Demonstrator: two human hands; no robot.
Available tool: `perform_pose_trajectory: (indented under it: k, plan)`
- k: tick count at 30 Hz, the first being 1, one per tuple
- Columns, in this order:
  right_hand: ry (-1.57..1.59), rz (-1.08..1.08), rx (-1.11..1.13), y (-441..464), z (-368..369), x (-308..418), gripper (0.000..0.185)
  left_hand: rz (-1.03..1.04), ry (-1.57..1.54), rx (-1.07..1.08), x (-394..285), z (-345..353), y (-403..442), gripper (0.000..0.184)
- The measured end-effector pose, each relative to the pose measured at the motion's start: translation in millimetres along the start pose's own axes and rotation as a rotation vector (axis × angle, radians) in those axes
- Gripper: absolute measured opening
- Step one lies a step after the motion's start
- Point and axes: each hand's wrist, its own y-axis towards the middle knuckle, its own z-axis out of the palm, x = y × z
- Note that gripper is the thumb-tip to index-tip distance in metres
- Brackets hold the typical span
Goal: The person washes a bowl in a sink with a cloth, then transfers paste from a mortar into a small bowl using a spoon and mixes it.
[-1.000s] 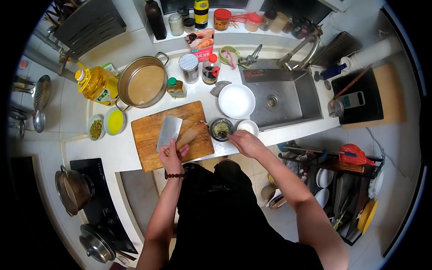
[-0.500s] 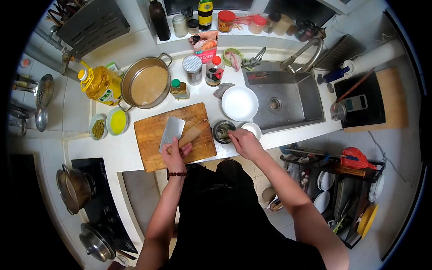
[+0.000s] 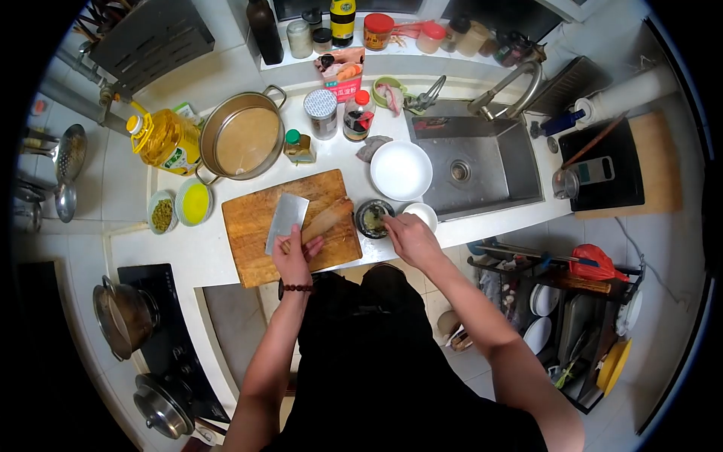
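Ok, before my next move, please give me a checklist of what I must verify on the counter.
1. Left hand holds tapered wooden stick: ok.
2. Rectangular steel cleaver well clear of left hand: not ok, right next to it.
3. Round dark bowl with greenish mash upright: ok.
4. Right hand grips a utensil: cannot tell, too small to see.
5. Large round white bowl upright: ok.

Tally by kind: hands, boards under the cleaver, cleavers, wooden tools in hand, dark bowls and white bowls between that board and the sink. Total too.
Hands: 2 (left hand, right hand)
Cutting board: 1
Cleaver: 1
Wooden tool: 1, in the left hand
Dark bowl: 1, by the right hand
White bowls: 2 (large bowl, small bowl)
Total: 8
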Motion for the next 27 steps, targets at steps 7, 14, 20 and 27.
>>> perform_pose_trajectory:
  k: [7,14,20,27]
  plan:
    - [-0.225,-0.264,0.146,-10,20,-36,0.028,-0.013,-0.003,0.013,-3,0,2,0.032]
    - [0.009,-0.009,0.139,-13,30,-38,0.024,-0.021,0.028,0.013,-7,0,-1,0.035]
    - [0.423,0.428,0.143,-4,32,-44,0.026,-0.023,0.03,-0.007,-5,1,-5,0.035]
    - [0.805,0.648,0.125,-3,42,-79,0.028,-0.023,0.035,-0.014,-4,2,-6,0.036]
